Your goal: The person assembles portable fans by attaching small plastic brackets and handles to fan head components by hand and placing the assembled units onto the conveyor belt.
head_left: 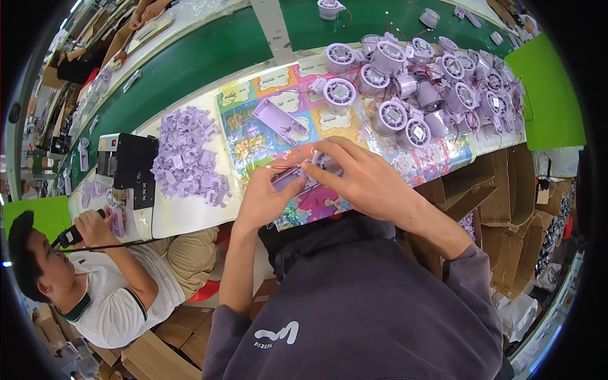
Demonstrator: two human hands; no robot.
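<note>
My left hand point(266, 197) grips a lavender plastic housing point(285, 180) just above the near edge of a colourful printed mat point(250, 149). Thin red wires run over the housing by my fingers. From the right, my right hand point(367, 180) closes on the other end of it, thumb and fingertips pressed at its top. A smaller lavender part shows between the right fingers; its exact shape is hidden. Beyond my hands a long lavender open shell point(278, 121) lies on the mat.
Several round lavender fan-like units point(405, 82) with wires crowd the bench at right. Left lies a pile of small lavender parts point(187, 152) beside a black box-shaped device point(136, 168). A co-worker point(120, 272) holds a black tool at left. Behind runs a green belt point(209, 76); cardboard boxes point(506, 247) stand right.
</note>
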